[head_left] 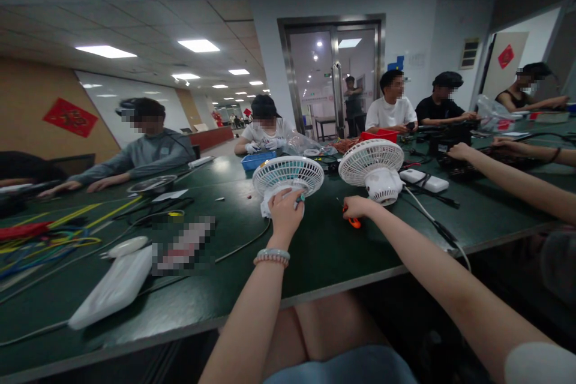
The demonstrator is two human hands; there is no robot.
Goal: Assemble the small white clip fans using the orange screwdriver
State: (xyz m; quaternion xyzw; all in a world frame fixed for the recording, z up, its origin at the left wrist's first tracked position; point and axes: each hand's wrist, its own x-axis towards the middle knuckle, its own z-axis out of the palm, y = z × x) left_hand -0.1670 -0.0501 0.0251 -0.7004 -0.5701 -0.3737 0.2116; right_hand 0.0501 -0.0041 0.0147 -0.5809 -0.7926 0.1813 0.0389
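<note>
Left hand (284, 211) curls against the fan (288, 173) on the table (315, 243), its hold unclear; right hand (361, 207), right of the fan, grips an orange tool (353, 222). Should the left hand slip, the rounded fan could roll.

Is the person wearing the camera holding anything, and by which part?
The right hand holds an orange-handled tool by its handle. The left hand touches the left white fan below its cage; whether it grips anything cannot be told.

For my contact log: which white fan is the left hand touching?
The left fan, with the left hand on it; by the right fan, the right hand holds an orange tool.
</note>
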